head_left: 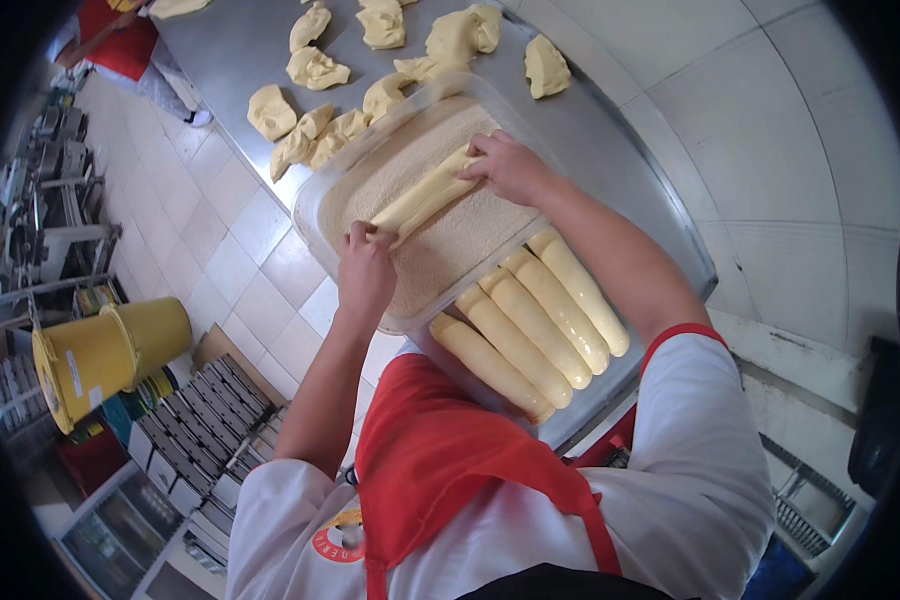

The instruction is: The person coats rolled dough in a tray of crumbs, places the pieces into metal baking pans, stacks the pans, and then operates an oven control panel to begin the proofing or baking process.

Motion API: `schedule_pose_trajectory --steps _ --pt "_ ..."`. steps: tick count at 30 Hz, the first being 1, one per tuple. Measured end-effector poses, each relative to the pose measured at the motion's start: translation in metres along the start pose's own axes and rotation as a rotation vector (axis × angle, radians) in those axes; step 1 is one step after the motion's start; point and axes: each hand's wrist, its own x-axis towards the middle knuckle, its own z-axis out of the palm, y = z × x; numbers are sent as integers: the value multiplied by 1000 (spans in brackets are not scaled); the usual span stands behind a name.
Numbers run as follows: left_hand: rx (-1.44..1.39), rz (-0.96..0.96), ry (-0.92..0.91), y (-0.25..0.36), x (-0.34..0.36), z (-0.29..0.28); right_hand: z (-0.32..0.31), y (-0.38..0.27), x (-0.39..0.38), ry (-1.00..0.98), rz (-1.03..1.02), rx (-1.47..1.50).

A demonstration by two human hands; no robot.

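A long pale dough strip (425, 198) is stretched over a translucent plastic tub (310, 200) with tan crumbs (435, 270) in it. My left hand (368, 265) grips its lower-left end near the tub's left side. My right hand (505, 165) grips the upper-right end, fingers curled round it. Just below the tub, several smooth, glossy dough logs (520, 325) lie side by side. Above the tub, several rough lumps of dough (315, 67) are spread on the steel table (230, 50).
Tiled wall (730, 120) borders the table on the right. At left are tiled floor (220, 210), stacked yellow buckets (110, 360), metal pans (195, 420) and racks (70, 220). Another person in red (125, 45) stands at the top left.
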Motion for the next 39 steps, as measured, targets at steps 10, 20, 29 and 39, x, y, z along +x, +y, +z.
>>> schedule_pose_trajectory --steps 10,20,29,39 --pt "-163 -41 -507 -13 62 -50 -15 -12 8 -114 234 172" --pt "-1221 -167 -1239 106 151 -67 -72 -49 -266 638 801 2027" --pt "-701 105 -1654 501 38 80 -20 -201 -563 1782 520 1950" --pt "-67 1237 -1347 833 -183 272 -3 -134 -757 2174 1595 740"
